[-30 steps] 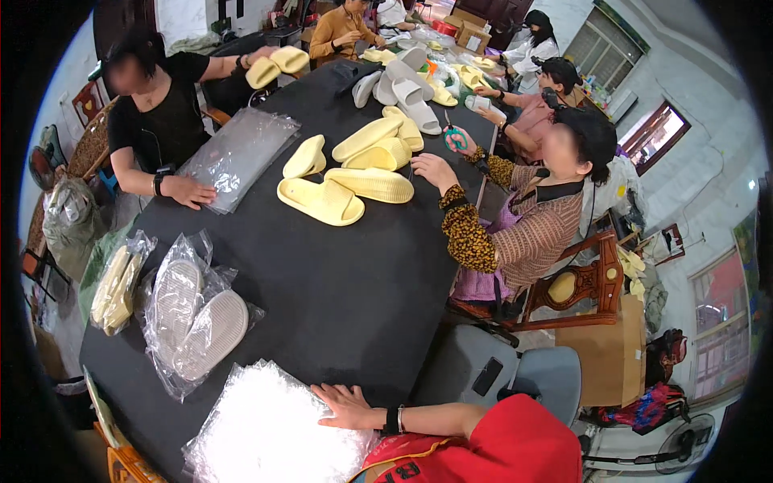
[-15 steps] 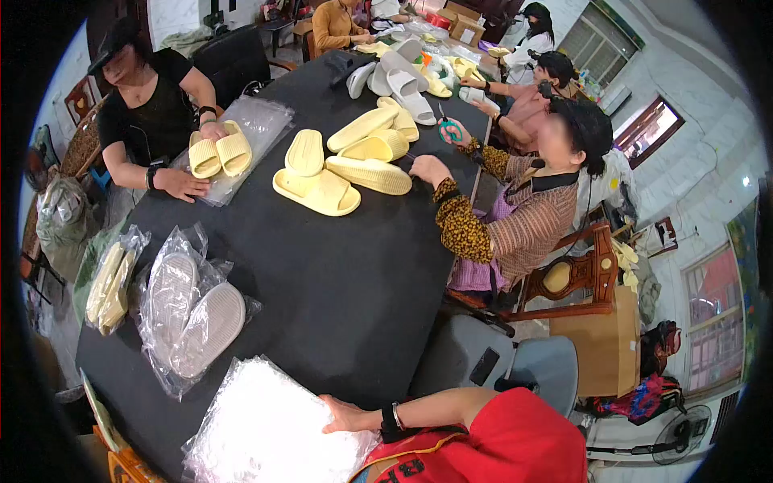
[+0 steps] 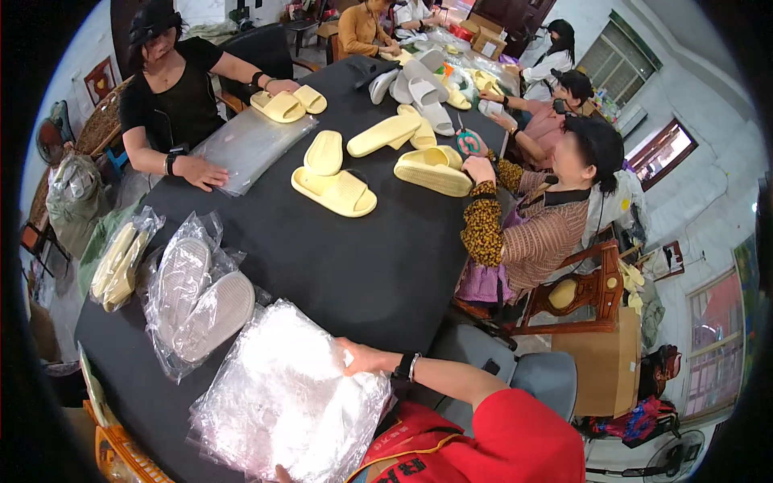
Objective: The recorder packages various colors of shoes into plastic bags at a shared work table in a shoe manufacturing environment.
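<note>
A stack of clear plastic bags (image 3: pixel 270 386), bright with glare, lies at the near edge of the black table. My right hand (image 3: pixel 360 357) grips its right edge, with the thumb on top and the other fingers hidden under the plastic. At the stack's lower edge a fingertip of my left hand (image 3: pixel 283 473) shows; the rest of that hand is out of sight. Just beyond the stack is a pair of grey slippers (image 3: pixel 201 298) in a clear bag, soles up. Left of them sits a bagged yellow pair (image 3: pixel 121 262).
Across the black table (image 3: pixel 338 270), loose yellow slippers (image 3: pixel 334 191) and grey slippers (image 3: pixel 423 88) lie about. At left a co-worker's hand touches yellow slippers (image 3: pixel 280 106) beside flat clear bags (image 3: pixel 254 153). A co-worker at right holds green-handled scissors (image 3: pixel 469 142). A grey chair (image 3: pixel 543 378) stands near my right arm.
The bag stack and my right hand have moved farther onto the table. A left fingertip has come into view. The left co-worker's yellow slippers have moved away off the flat bags.
</note>
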Demonstrator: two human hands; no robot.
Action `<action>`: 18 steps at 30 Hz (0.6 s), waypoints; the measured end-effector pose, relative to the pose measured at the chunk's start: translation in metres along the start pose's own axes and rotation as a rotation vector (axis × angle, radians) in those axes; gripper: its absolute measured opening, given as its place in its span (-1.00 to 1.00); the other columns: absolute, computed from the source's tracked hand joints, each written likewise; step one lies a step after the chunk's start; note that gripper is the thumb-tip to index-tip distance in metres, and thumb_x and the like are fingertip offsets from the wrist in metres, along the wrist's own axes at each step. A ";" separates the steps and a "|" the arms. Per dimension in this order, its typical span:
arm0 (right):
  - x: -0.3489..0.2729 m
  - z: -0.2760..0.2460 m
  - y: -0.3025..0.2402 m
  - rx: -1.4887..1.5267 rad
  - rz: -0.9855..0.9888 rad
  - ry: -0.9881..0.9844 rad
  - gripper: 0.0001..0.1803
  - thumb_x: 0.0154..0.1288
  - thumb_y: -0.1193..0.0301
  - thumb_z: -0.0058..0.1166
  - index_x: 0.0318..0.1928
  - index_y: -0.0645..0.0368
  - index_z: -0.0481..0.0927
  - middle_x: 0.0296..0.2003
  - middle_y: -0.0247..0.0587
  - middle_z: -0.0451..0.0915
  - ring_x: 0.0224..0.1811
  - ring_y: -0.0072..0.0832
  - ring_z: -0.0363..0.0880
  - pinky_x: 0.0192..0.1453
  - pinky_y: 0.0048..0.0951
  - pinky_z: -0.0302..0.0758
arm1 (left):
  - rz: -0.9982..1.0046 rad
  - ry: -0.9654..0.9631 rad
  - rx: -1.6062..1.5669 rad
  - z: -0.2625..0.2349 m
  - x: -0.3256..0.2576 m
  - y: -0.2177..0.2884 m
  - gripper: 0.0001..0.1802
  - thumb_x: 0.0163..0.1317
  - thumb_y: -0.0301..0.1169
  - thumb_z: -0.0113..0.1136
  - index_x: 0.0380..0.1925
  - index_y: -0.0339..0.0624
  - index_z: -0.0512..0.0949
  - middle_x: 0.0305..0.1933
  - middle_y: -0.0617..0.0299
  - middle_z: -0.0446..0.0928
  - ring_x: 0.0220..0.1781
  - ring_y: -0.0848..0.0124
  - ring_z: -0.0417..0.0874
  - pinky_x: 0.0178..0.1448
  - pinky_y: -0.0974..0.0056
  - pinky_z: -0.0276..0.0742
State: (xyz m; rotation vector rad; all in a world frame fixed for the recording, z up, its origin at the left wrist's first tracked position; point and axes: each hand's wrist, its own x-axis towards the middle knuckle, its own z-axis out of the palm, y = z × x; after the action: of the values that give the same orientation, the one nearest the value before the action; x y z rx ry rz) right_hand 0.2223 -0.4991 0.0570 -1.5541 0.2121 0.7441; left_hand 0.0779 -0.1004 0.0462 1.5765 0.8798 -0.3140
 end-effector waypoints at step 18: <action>-0.054 0.014 -0.032 -1.164 -0.443 0.371 -0.03 -0.15 0.16 0.23 0.29 -0.01 0.03 0.25 0.06 0.01 0.33 -0.09 -0.14 0.21 0.32 -0.25 | 0.094 -0.025 -0.014 0.046 -0.033 0.053 -0.40 0.14 -0.31 0.15 0.12 -0.29 0.16 -0.07 0.04 0.38 -0.38 0.44 0.42 -0.39 0.35 0.40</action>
State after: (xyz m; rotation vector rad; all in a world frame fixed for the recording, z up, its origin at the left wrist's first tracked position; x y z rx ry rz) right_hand 0.1940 -0.4973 0.1148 -2.7172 -0.3702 0.1670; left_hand 0.1049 -0.1538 0.0958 1.5920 0.7844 -0.2599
